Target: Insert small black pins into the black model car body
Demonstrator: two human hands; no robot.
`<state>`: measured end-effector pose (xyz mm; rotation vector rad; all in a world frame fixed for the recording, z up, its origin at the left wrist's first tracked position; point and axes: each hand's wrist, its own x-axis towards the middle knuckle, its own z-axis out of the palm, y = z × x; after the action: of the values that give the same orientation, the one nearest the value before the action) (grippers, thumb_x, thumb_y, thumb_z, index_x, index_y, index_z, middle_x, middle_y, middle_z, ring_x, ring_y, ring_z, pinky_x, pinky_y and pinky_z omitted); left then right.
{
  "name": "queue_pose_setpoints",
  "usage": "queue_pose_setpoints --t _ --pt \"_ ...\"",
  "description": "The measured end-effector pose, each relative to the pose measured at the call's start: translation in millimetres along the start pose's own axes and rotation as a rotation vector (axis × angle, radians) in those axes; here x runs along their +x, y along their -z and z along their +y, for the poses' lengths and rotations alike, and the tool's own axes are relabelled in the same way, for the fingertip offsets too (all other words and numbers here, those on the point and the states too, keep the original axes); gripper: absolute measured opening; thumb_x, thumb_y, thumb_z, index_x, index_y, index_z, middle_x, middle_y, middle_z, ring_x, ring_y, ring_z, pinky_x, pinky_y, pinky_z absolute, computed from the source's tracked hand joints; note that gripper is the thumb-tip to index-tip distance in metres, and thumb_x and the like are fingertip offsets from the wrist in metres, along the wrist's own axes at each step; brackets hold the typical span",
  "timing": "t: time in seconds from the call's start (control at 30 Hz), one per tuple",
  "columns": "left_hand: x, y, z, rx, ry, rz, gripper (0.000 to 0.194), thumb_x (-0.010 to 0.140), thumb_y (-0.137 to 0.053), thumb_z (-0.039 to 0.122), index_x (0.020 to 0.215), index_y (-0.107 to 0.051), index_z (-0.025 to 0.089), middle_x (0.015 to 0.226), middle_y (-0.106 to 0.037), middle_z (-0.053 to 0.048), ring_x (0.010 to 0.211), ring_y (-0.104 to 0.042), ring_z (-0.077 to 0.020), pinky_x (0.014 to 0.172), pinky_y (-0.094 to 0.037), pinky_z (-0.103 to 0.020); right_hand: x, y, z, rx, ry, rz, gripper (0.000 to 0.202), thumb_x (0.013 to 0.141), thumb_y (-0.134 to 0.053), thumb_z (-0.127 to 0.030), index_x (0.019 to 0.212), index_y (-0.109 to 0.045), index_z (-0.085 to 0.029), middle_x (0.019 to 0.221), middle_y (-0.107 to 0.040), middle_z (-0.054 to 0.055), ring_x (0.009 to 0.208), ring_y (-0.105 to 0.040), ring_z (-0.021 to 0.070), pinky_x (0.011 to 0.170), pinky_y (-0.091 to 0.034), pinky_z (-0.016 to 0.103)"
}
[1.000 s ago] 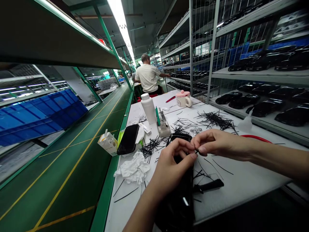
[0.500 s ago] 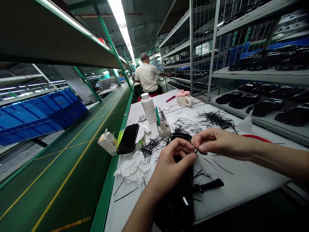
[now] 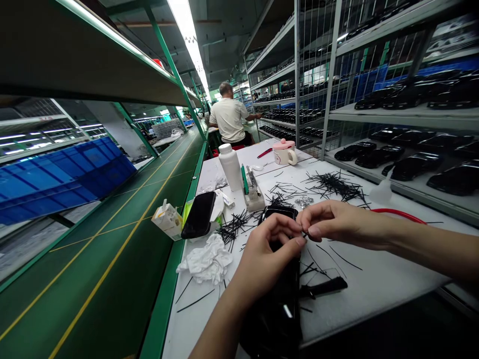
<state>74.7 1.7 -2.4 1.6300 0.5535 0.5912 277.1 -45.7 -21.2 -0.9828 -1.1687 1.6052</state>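
A glossy black model car body (image 3: 279, 299) lies lengthwise on the white table under my hands. My left hand (image 3: 271, 247) reaches across it, fingers curled, with thumb and index fingertips brought together at a thin black strip (image 3: 305, 235). From the right, my right hand (image 3: 327, 219) pinches the same short strip between thumb and index finger. The fingertips of both hands nearly touch, and most of the strip is hidden by them. Beside the car, to the right, rests a black-handled tool (image 3: 327, 287) whose other end is partly covered. Loose black strips (image 3: 235, 227) lie around.
A phone (image 3: 199, 214), crumpled tissue (image 3: 207, 259), white bottle (image 3: 230, 167), tool holder (image 3: 253, 197) and lidded mug (image 3: 284, 152) stand beyond. A green conveyor (image 3: 112, 254) runs along the left. Racks of black car bodies (image 3: 398, 162) line the right. A person (image 3: 230, 119) sits ahead.
My hands stay almost still, fingertips together at the strip. The conveyor's yellow cross lines have shifted slightly toward me. The person ahead has moved an arm a little.
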Motion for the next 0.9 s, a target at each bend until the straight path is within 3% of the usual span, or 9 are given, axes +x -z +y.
queue_pose_setpoints --t 0.27,0.5,0.73,0.9 --pt "0 0.5 0 0.022 -0.002 0.007 0.015 0.083 -0.069 0.026 0.090 -0.060 0.017 0.086 -0.061 -0.002 0.074 -0.056 -0.0110 0.069 -0.044 -0.024 1 2 4 0.022 -0.008 -0.033 0.019 0.071 -0.084 -0.029 0.082 -0.073 -0.017 0.080 -0.061 0.001 0.076 -0.049 0.0126 0.070 -0.037 0.025" --pt "1 -0.2 1 0.026 -0.001 0.013 0.015 0.083 -0.070 0.027 0.089 -0.060 0.017 0.084 -0.061 -0.002 0.074 -0.056 -0.0113 0.068 -0.043 -0.024 -2 -8 -1 0.020 -0.011 0.042 0.021 0.067 -0.086 -0.029 0.076 -0.072 -0.017 0.077 -0.059 0.001 0.074 -0.048 0.0126 0.069 -0.037 0.026" --pt "0 -0.2 3 0.011 -0.004 0.026 0.014 0.083 -0.069 0.024 0.090 -0.058 0.017 0.082 -0.060 0.000 0.069 -0.056 -0.0095 0.068 -0.043 -0.024 -3 -9 -3 -0.032 0.020 0.039 0.026 0.068 -0.085 -0.029 0.086 -0.069 -0.018 0.082 -0.064 0.001 0.081 -0.055 0.0135 0.073 -0.039 0.027" --pt "0 0.8 1 0.010 0.023 0.024 0.018 0.082 -0.070 0.027 0.087 -0.056 0.017 0.083 -0.061 -0.001 0.069 -0.056 -0.0103 0.067 -0.043 -0.025 -3 -9 -5 -0.135 0.059 0.048 0.025 0.071 -0.083 -0.035 0.082 -0.067 -0.019 0.083 -0.063 0.001 0.082 -0.055 0.0154 0.073 -0.040 0.028"
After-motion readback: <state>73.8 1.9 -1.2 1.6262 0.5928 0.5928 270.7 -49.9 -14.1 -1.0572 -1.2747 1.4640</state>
